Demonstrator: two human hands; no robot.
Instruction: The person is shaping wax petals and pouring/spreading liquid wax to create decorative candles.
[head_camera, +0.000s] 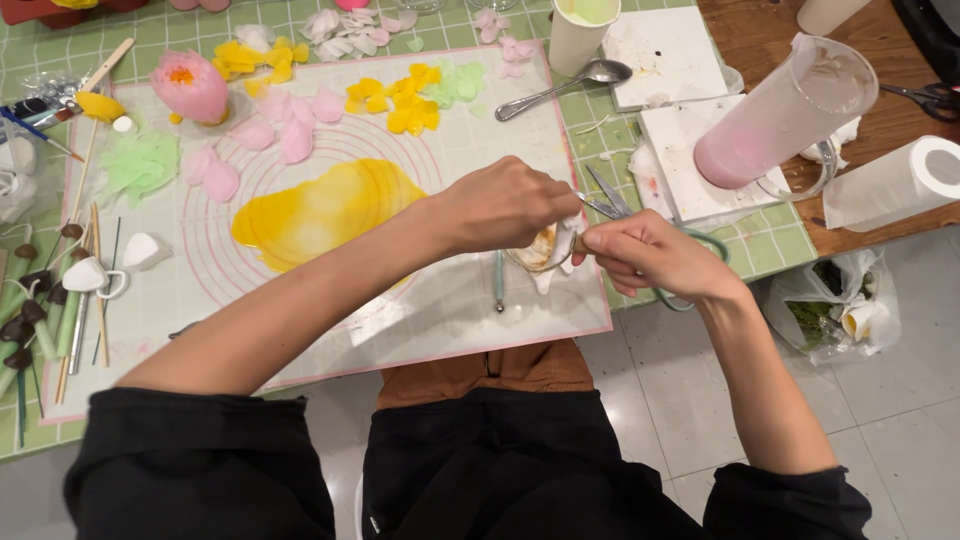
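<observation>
**Head view: both hands closed around a small white piece at the mat's near right corner**

Head camera looks down past black sleeves and an orange-brown garment at the lap to the near edge of the counter (770, 245), which is tiled pale green.

Left hand (500, 205) is curled shut, its fingertips pinching a crumpled white piece (558, 250) with a yellow-brown middle. Right hand (645, 255) is closed too, pinching the same piece from the other side, and it holds green-handled scissors (610, 200) whose metal blades stick up between the two hands. The piece sits just above the near right corner of the white silicone mat (440, 300), which has a pink border and printed circles. A thin green-handled tool (498, 280) lies on the mat just below the left hand.

Mid-mat, a glossy yellow sheet (325, 210) spreads flat. Further back lie loose pink petals (290, 135), yellow petals (400, 100) and pale green bits (455, 85), soft and ruffled. A pink flower (190, 85) with a yellow centre stands at the far left.

Right of the mat are a metal spoon (560, 85), a white paper cup (580, 35), and a frosted measuring jug (790, 110) tipped on white tiles, pink liquid inside. A paper towel roll (895, 180) lies at the right edge. Stems and sticks crowd the left margin; open mat remains near the front edge.
</observation>
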